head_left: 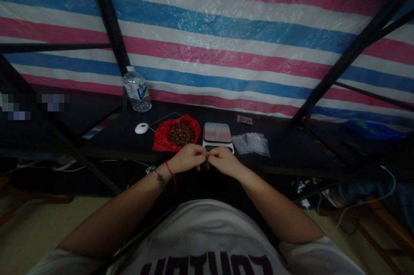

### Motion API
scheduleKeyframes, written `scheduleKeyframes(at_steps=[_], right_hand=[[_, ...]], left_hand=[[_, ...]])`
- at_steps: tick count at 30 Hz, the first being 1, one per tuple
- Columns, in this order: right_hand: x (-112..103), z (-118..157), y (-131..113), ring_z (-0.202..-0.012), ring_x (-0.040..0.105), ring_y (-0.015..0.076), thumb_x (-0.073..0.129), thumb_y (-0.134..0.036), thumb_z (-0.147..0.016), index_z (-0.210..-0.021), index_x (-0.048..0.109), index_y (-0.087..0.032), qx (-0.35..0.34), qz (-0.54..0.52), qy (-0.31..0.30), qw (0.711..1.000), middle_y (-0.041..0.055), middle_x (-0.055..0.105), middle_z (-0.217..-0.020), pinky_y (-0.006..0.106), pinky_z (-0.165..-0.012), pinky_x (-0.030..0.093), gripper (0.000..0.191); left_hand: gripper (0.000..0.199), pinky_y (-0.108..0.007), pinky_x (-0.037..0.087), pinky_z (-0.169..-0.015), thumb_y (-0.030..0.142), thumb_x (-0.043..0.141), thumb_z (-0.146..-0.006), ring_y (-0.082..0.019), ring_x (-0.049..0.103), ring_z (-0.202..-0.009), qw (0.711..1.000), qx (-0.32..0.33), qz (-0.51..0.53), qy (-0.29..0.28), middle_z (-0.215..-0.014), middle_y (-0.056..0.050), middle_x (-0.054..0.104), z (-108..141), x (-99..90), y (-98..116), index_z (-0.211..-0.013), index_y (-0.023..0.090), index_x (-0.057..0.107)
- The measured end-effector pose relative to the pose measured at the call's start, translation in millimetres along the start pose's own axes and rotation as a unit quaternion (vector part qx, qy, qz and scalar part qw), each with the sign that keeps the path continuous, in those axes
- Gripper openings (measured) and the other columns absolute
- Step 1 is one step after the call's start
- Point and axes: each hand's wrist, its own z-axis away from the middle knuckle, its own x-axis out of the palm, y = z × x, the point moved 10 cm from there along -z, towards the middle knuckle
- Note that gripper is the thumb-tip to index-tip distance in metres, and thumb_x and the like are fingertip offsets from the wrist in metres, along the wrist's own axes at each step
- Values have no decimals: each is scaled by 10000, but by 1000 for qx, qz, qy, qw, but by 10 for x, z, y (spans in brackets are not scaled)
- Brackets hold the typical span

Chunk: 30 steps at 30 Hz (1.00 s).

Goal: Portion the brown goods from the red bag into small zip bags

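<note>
My left hand [190, 157] and my right hand [223, 159] meet at the table's front edge, each with its fingers pinched. Between their fingertips is what looks like a small plastic bag [207, 163], mostly covered by the fingers and dim. Just beyond the hands stands a white digital scale [217, 132] with a shiny square plate. An open red plastic bag [161, 133] full of brown dried bits [181, 133] lies left of the scale. Flat clear zip bags [255, 143] lie to its right.
A small filled bag [245, 120] lies farther back on the black table [284, 141]. A white oval device [141, 128] and a clear plastic bottle [137, 91] stand at the left. Dark metal posts [111, 29] and a striped plastic sheet [220, 46] bound the back.
</note>
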Motion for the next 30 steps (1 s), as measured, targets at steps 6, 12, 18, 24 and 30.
scheduleKeyframes(at_steps=[6,12,18,24,30], right_hand=[[-161,-43,160,-475,347,86,496,-221,-748,-479,451,-172,25,39,38,998,-48,366,-467,244,-485,222,277],[-221,-49,136,-978,555,171,596,-233,-747,-1020,625,-197,-50,-90,32,994,48,606,-1078,282,-815,439,278],[182,-7,185,-1028,590,199,751,-300,-682,-1159,607,-208,-40,-164,-161,972,52,638,-1120,361,-922,453,506],[152,-56,337,-782,628,143,776,-330,-665,-992,663,-179,42,-294,-114,948,21,677,-896,275,-713,520,377],[23,-78,536,-694,618,117,781,-321,-654,-948,656,-187,102,-310,-27,945,20,672,-843,193,-548,493,347]], left_hand=[[228,-205,334,-465,256,487,-745,-121,536,-486,985,-12,-158,69,-494,14,555,2,-228,-14,-558,161,574],[203,-217,353,-539,191,504,-722,-115,516,-547,966,82,-236,72,-568,3,579,61,-271,214,-535,158,578],[193,-209,364,-570,138,473,-711,-105,508,-567,957,160,-240,39,-581,8,573,136,-239,402,-554,154,583],[228,-222,372,-563,245,541,-786,-114,508,-568,941,134,-240,199,-584,4,577,146,-628,358,-582,160,595],[246,-260,436,-659,329,549,-853,-148,569,-684,909,197,-229,288,-717,-41,636,278,-768,507,-696,161,635]])
